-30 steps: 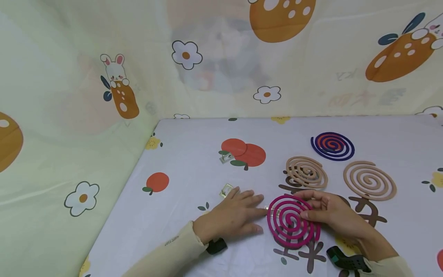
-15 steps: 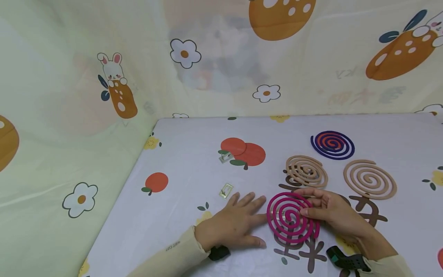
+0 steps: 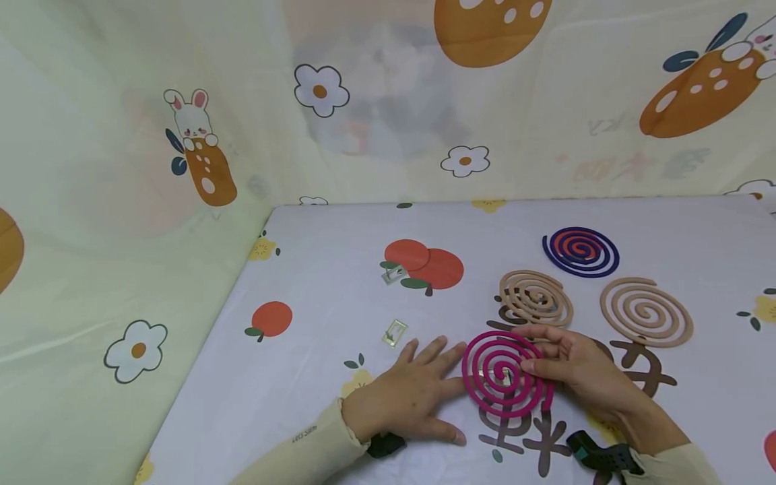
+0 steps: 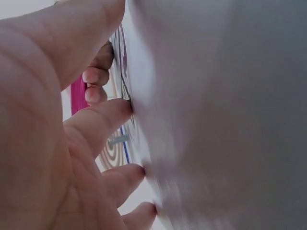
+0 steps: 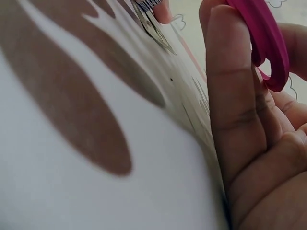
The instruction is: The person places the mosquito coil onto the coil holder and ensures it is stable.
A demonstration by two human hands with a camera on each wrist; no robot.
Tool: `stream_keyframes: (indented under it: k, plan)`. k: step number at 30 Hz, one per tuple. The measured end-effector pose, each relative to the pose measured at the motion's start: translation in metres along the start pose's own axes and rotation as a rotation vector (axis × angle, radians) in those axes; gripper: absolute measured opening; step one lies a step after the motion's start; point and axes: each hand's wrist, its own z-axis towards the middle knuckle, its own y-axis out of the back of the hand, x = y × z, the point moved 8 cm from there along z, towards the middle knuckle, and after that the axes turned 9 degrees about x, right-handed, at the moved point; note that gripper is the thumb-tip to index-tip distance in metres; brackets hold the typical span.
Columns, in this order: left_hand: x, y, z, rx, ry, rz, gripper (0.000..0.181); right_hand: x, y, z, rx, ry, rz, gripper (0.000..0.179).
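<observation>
My right hand pinches the right edge of a magenta mosquito coil between thumb and fingers. In the right wrist view the magenta coil is held off the table, seen nearly edge-on. Beneath it, partly covered in the head view, lies a small metal coil stand. My left hand is spread palm down to the left of the coil. Its fingers are extended, with fingertips on the tabletop in the left wrist view; the index fingertip reaches the stand's left end.
Two tan mosquito coils, one on the left and one on the right, lie beyond my right hand. Behind them is a dark blue and red coil. Two more metal stands, a near one and a far one, lie left of centre.
The magenta coil has shifted slightly away and to the left in my right hand. My left hand has moved a little off the near loose stand, its fingers spreading wider.
</observation>
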Motion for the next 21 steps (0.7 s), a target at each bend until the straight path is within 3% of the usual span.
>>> stream_keyframes:
  k: [8,21]
  plan:
    - [-0.0005,-0.0015,0.0002,0.027,0.011,-0.005,0.094,0.0015,-0.0047,0.0038,0.027,0.066,0.038,0.047]
    - [-0.0007,-0.0028,-0.0001,0.03,0.029,0.003,0.095,0.0012,-0.01,0.0073,0.013,0.054,0.051,0.044]
